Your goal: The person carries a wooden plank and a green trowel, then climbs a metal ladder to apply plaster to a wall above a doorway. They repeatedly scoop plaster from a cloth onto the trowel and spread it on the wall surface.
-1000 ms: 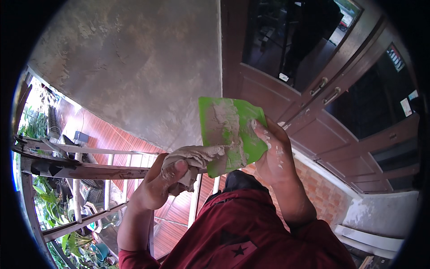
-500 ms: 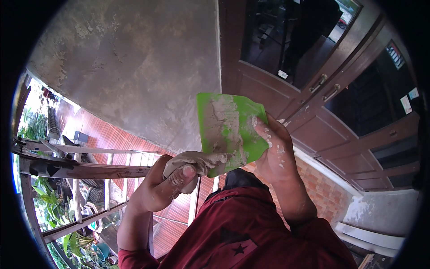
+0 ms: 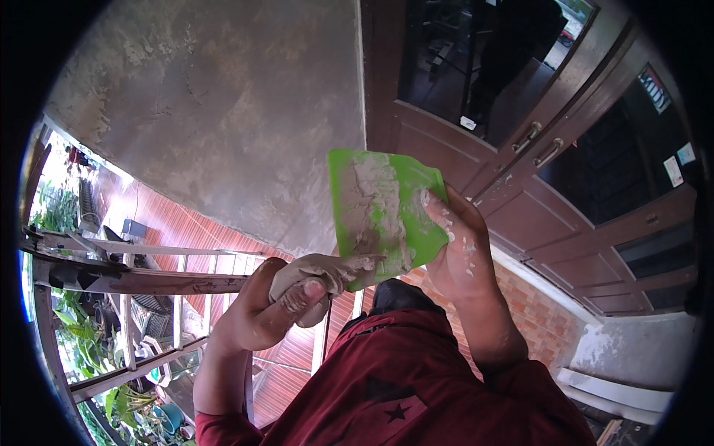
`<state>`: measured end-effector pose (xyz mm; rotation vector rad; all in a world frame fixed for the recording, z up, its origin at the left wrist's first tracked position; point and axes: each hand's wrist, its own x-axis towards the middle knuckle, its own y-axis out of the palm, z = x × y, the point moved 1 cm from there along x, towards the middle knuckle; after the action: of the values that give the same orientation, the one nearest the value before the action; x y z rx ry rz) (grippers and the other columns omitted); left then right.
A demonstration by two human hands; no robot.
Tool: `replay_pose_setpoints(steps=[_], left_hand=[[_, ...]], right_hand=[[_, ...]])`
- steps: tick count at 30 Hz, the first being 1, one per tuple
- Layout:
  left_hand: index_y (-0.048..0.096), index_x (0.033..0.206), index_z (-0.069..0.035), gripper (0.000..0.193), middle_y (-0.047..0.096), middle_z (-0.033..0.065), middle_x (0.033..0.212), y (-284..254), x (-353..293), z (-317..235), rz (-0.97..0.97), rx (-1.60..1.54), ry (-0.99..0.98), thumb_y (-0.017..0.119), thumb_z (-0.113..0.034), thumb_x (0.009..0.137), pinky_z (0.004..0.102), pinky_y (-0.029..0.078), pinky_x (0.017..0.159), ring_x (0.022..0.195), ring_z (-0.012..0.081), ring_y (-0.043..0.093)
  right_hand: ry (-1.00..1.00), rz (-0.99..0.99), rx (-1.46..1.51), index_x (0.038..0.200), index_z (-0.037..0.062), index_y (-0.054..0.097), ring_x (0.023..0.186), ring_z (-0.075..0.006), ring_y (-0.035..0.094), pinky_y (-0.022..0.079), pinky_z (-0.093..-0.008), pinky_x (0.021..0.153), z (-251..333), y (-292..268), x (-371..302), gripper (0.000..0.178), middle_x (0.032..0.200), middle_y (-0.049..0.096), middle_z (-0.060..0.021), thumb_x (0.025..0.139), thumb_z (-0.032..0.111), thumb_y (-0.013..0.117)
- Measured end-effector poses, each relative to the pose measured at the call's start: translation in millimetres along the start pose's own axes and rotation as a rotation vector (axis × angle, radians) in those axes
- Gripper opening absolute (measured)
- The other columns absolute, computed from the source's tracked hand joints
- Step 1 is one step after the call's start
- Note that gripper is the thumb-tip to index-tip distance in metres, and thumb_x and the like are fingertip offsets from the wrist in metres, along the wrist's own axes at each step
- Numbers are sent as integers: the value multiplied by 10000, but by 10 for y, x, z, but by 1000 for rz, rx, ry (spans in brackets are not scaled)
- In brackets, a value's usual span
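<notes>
My right hand (image 3: 459,249) grips a flat green plastic putty spreader (image 3: 416,182) by its right edge, thumb on top. Grey-beige putty (image 3: 370,197) coats much of the spreader's face in thick streaks. Closed round a soft, folded grey-beige putty-covered wad (image 3: 305,275) is my left hand (image 3: 271,305). The wad's right end touches the spreader's lower left corner. Whether it is a bag or solid putty, I cannot tell. Dried smears mark both thumbs.
A grey, patchily plastered wall (image 3: 223,111) stands ahead, beside brown glazed double doors (image 3: 476,149) on the right. A wooden ladder-like frame (image 3: 149,281) is at the left. Far below lie a reddish slatted floor (image 3: 186,215) and potted plants (image 3: 126,401).
The spreader has tilted and shifted very slightly, its top edge a little higher. Both hands keep their hold, and the wad stays against the spreader's corner.
</notes>
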<state>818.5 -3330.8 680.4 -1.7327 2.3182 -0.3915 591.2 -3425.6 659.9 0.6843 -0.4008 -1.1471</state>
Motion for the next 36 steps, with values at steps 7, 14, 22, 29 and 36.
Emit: replay_pose_setpoints(steps=[7, 14, 22, 29, 36], left_hand=[[527, 1159, 75, 290, 617, 123, 987, 20, -2, -20, -47, 228, 200, 503, -125, 950, 283, 496, 733, 839, 155, 612], [543, 1116, 81, 364, 622, 122, 916, -43, 42, -35, 38, -192, -98, 595, -213, 908, 280, 484, 641, 759, 151, 599], [518, 1132, 65, 418, 622, 77, 842, -48, 106, -100, 181, -135, 106, 713, -117, 810, 273, 479, 634, 726, 114, 581], [518, 1136, 47, 467, 611, 60, 874, -40, 82, -101, 162, 4, 45, 762, -19, 744, 276, 475, 666, 743, 110, 564], [586, 1046, 9, 282, 626, 80, 856, -12, 66, -64, 118, -256, -22, 711, -80, 810, 281, 456, 656, 758, 151, 578]], right_hand=[[-21, -20, -30, 1217, -23, 505, 1022, -135, 571, 454, -286, 884, 10, 27, -10, 324, 1098, 586, -68, 929, 127, 505], [-26, -25, -22, 1205, -19, 512, 1010, -131, 572, 454, -286, 878, 3, 23, 5, 315, 1084, 587, -64, 924, 122, 511], [-29, -10, -37, 1206, -21, 510, 1019, -127, 564, 449, -291, 875, 4, 0, 24, 313, 1086, 586, -66, 930, 125, 496], [-37, -14, -27, 1219, -24, 500, 1016, -135, 571, 451, -294, 882, 30, 5, 17, 324, 1103, 584, -73, 937, 135, 492], [-22, -2, -9, 1241, -30, 487, 1019, -137, 574, 462, -292, 882, 8, 30, -29, 345, 1115, 583, -80, 934, 128, 500]])
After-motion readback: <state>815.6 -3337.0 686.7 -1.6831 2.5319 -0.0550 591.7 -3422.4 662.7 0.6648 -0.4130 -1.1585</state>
